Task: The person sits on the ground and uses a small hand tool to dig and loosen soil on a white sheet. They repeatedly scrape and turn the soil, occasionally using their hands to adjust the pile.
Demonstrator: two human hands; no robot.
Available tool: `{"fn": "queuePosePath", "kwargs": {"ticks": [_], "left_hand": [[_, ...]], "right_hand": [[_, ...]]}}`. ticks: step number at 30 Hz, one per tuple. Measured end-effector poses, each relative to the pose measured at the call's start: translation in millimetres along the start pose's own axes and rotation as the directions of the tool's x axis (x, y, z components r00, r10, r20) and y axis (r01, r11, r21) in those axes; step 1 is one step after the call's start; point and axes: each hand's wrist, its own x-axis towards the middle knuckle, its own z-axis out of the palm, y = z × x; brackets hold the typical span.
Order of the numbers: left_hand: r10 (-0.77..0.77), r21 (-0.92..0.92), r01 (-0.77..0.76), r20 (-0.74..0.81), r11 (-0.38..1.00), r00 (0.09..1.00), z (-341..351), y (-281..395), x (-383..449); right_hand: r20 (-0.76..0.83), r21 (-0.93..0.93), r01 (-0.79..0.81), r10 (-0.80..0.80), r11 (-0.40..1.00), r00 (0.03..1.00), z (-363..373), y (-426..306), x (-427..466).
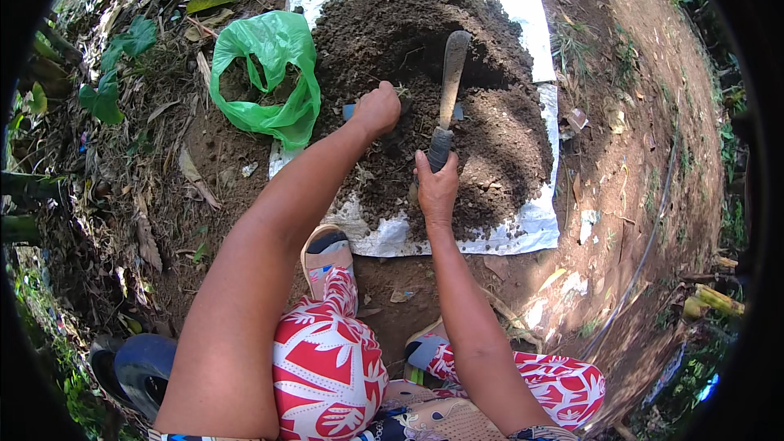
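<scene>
My right hand [437, 187] grips a long-bladed knife [454, 70] by its dark wrapped handle, with the soil-dusted blade pointing away from me. My left hand [378, 109] is closed over the heap of dark crumbly soil [496, 147], and a small tuft of dry plant bits [401, 91] sticks out at its fingertips. Soil covers most of a white woven sheet [545, 24]. Blue pieces [348, 111] show beside my left hand and behind the blade; whether they are one thing I cannot tell. A green plastic bag [269, 67] stands open left of the soil, with plant debris visible in it.
Leaf litter [147, 226] and a green-leaved plant [131, 43] lie to the left. Two dark tyre-like rings [147, 367] sit at lower left. A thin cable or hose [649, 245] runs along the dirt at right. My feet [331, 257] are just below the sheet's near edge.
</scene>
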Motion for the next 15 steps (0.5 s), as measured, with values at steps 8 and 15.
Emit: {"fn": "queuePosePath", "kwargs": {"ticks": [8,15], "left_hand": [[-0.026,0.025,0.025,0.027,0.999,0.999,-5.1,3.2,-1.0],[-0.049,-0.016,0.05,0.034,0.999,0.998,-3.3,1.5,0.8]], "right_hand": [[0.149,-0.317,-0.134,0.189,0.939,0.971,-3.8,21.6,1.9],[0.089,-0.068,-0.136,0.142,0.988,0.986,-10.2,-5.0,-2.9]]}}
